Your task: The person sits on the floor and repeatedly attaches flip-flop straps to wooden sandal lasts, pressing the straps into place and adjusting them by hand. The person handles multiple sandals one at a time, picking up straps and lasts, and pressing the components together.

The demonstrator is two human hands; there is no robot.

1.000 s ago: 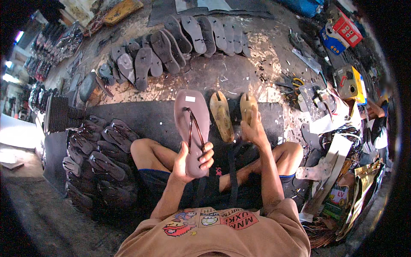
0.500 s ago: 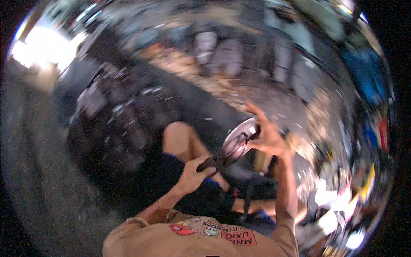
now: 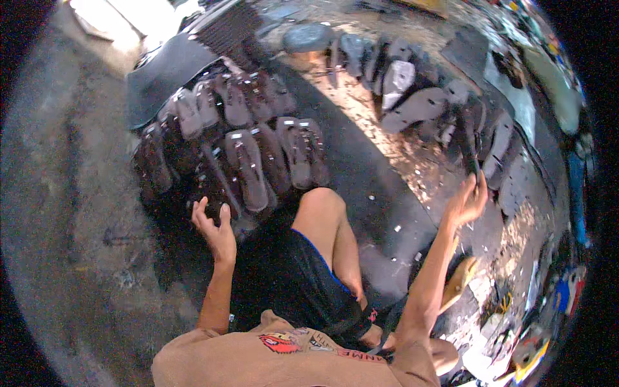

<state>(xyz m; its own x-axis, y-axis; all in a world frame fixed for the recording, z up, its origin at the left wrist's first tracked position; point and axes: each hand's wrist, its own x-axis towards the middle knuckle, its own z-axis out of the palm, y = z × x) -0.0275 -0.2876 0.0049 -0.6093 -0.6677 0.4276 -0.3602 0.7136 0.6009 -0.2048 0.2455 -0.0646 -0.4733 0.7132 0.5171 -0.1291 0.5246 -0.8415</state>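
Here — sandals (image 3: 250, 177) by left hand (image 3: 216, 233), sole (image 3: 470, 135) at right hand (image 3: 465, 201).

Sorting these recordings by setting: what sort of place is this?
Likely a sandal-making workshop: strapped sandals lie massed by the left hand, and strapless soles lie farther right.

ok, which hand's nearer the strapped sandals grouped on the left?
Left. The left hand is open at the near edge of the strapped sandals; the right hand is across the dark mat, by the grey soles.
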